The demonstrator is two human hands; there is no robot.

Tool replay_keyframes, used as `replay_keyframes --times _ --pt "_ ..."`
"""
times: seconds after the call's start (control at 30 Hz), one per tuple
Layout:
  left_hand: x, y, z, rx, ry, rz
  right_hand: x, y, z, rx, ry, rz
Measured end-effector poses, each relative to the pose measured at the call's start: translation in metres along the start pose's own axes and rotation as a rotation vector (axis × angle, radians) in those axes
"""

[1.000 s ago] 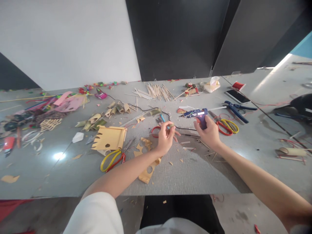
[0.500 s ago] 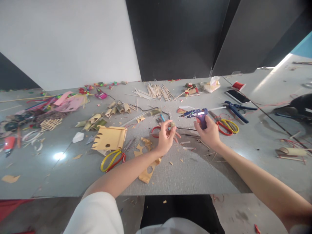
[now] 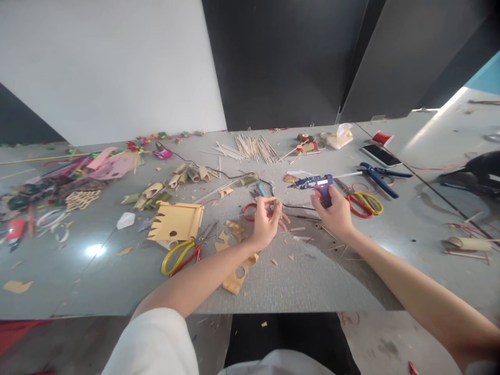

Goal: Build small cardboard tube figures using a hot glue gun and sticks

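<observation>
My right hand is wrapped round the handle of a dark blue hot glue gun, its nozzle end pointing left and a white glue stick sticking out at the back. Between the thumb and fingers of my left hand is a small greenish-tan piece of bamboo, partly covered by the fingers. The glue gun's tip stays apart from that piece. Just behind my left hand lie a blue-handled tool and a red loop handle.
Yellow-and-red scissors lie beside a notched tan sheet. Cut bamboo pieces and thin sticks are behind. To the right are more scissors, blue pliers, a phone and red thread.
Almost nothing differs. The bamboo piece in my left hand is turned slightly, and the fingers have shifted a little. My right hand holds the glue gun in the same place.
</observation>
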State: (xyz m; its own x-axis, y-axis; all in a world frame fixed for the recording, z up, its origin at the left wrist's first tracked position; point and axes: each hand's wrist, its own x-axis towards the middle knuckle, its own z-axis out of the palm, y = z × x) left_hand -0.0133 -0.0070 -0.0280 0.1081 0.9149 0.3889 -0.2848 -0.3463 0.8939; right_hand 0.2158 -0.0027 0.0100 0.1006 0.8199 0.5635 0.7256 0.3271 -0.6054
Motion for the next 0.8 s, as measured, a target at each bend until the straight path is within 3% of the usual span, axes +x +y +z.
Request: replay_keyframes --times 0.8 --pt "-0.0023 0.0055 -0.0015 0.032 -0.031 -0.078 0.0002 -0.0025 -0.0008 0.016 -0.032 0.096"
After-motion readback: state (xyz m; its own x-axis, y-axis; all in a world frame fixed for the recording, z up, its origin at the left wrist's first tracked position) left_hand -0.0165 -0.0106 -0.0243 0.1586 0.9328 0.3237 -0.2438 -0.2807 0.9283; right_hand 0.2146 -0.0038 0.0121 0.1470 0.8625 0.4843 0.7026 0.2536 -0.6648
